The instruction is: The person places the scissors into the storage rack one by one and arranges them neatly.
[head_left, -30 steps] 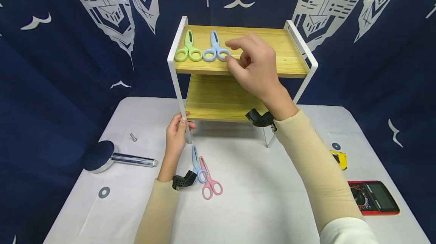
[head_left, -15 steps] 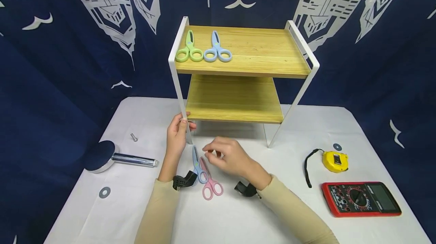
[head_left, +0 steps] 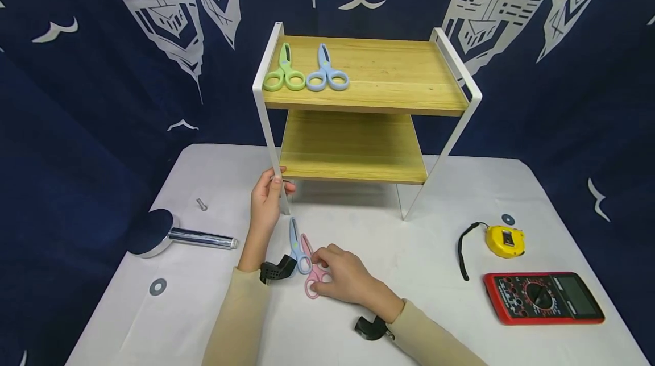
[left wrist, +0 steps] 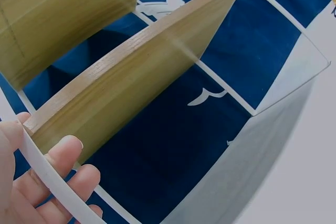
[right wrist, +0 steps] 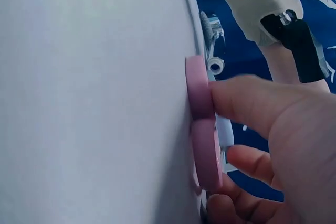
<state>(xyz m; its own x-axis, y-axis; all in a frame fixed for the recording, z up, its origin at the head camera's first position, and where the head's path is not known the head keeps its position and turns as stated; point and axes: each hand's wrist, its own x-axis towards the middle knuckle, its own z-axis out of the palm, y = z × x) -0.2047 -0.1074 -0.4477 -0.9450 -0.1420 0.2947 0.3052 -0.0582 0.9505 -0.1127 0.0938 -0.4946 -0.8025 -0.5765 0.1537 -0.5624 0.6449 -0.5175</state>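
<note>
We're seeing the pink scissors (right wrist: 203, 124) lying on the counter (head_left: 409, 258), in front of the shelf rack (head_left: 394, 76). The right hand (head_left: 347, 278) is sitting at the handle end: thumb (right wrist: 239, 98) touching one loop, other fingers (right wrist: 252, 163) bending beside the other, handles coming between them. Fingers are part-curled; whether they're actually gripping, we cannot tell. Blades are lying beyond the fingertips, pointing away from the person toward the rack and slightly left; the long axis is running from far left to near right, loops nearest the person. The lower blue scissors (head_left: 295, 246) are lying just left, pointing roughly the same way. The left hand (head_left: 265, 207) is pinching the rack's left leg (head_left: 272, 147), thumb in front, fingers behind.
</note>
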